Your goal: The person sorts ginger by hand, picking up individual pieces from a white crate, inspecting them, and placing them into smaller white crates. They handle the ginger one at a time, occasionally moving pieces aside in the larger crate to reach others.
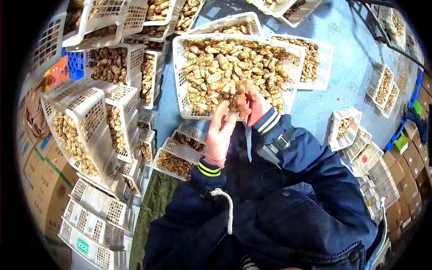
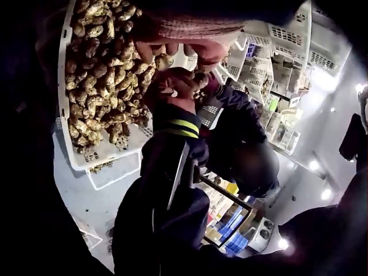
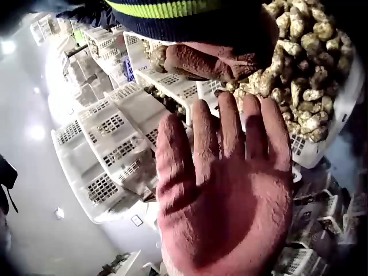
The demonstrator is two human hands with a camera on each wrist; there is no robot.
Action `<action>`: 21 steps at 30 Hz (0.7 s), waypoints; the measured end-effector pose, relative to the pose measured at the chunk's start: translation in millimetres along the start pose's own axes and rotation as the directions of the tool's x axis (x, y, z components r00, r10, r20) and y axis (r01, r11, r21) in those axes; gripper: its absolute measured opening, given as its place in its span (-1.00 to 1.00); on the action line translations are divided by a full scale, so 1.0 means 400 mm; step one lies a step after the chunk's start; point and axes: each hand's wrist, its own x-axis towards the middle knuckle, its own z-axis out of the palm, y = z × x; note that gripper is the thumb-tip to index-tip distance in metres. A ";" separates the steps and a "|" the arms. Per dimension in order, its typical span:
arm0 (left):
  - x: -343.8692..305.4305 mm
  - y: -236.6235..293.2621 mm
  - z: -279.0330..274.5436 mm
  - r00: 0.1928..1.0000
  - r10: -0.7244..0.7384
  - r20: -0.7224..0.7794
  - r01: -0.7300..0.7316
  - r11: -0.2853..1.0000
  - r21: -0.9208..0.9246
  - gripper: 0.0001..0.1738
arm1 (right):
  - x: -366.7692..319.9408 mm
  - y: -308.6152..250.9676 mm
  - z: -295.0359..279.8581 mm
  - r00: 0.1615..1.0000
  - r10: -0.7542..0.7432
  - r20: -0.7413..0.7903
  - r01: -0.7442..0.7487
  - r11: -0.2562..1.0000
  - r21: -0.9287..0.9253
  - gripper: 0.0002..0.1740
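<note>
A white slotted crate (image 1: 177,81) heaped with knobbly, brown-and-cream mushrooms (image 1: 225,67) stands in front of the person. My right hand (image 1: 255,104) is over the crate's near edge, its fingers holding a brown mushroom (image 1: 245,86). Below that hand points a narrow grey strip (image 1: 249,143) shaped like a knife blade. Just left of it, my left hand (image 1: 219,137) has its fingers extended and nothing in its palm. The right wrist view shows that left palm (image 3: 224,195) facing the camera, with the right hand (image 3: 213,62) above it.
Stacked white crates (image 1: 92,117) of similar mushrooms rise on the left. Another filled crate (image 1: 321,67) sits behind to the right, and low crates (image 1: 173,157) stand near the left sleeve. Cardboard boxes (image 1: 51,180) line the left edge. Blue floor (image 1: 360,49) shows on the right.
</note>
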 end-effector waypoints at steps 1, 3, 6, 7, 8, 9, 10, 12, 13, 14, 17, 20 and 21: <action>0.000 -0.001 0.000 1.000 0.001 0.008 -0.001 1.000 -0.027 -0.45 | -0.007 0.007 0.007 1.000 0.010 -0.003 -0.010 1.000 -0.021 -0.64; 0.002 0.016 0.021 0.998 0.052 0.022 -0.050 0.996 -0.072 -0.42 | -0.045 0.032 0.054 0.990 -0.129 -0.052 0.113 0.964 -0.243 -0.60; 0.002 0.038 0.037 0.999 0.030 0.013 -0.029 0.999 -0.027 -0.47 | -0.052 0.066 0.064 0.998 -0.036 -0.060 0.015 0.948 -0.317 -0.57; 0.007 0.029 0.023 0.999 0.026 0.037 -0.026 1.000 -0.006 -0.51 | -0.031 0.096 -0.020 0.976 -0.216 0.043 0.169 0.612 -0.773 -0.52; 0.011 0.020 0.009 0.998 0.024 0.062 -0.025 1.000 0.015 -0.55 | -0.054 0.081 0.027 0.986 -0.057 -0.159 -0.068 0.725 -0.685 -0.45; 0.015 0.011 -0.002 0.998 0.040 0.045 -0.040 0.999 -0.006 -0.65 | -0.057 0.088 0.021 0.993 -0.075 -0.095 -0.023 0.654 -0.756 -0.44; 0.010 -0.003 -0.009 0.998 0.058 0.027 -0.058 0.998 -0.009 -0.65 | -0.060 0.091 0.013 0.997 -0.078 -0.024 0.025 0.572 -0.820 -0.43; -0.007 0.009 -0.013 0.998 -0.007 0.056 0.028 0.920 -0.391 -0.72 | -0.052 0.083 -0.006 0.998 0.005 -0.068 -0.055 0.657 -0.752 -0.45; -0.008 -0.003 -0.037 0.999 0.041 0.013 -0.034 0.944 -0.328 -0.73 | -0.051 0.071 -0.017 0.999 0.040 -0.030 -0.050 0.767 -0.640 -0.57; -0.015 -0.007 -0.070 0.994 0.094 -0.050 -0.104 0.962 -0.252 -0.73 | -0.068 0.048 0.017 0.994 0.034 -0.108 -0.100 0.712 -0.695 -0.56; -0.081 0.049 -0.170 0.963 0.133 -0.234 -0.172 0.973 -0.157 -0.65 | -0.037 0.009 -0.063 0.989 -0.118 -0.085 0.019 0.685 -0.728 -0.56; -0.169 0.140 -0.361 0.873 0.121 -0.472 -0.228 0.958 -0.176 -0.58 | 0.011 -0.026 -0.107 0.992 -0.099 -0.081 0.031 0.800 -0.599 -0.58; -0.241 0.198 -0.407 0.776 0.424 -0.467 -0.123 0.828 0.548 -0.66 | 0.023 -0.041 -0.117 0.991 -0.109 -0.074 0.037 0.768 -0.639 -0.58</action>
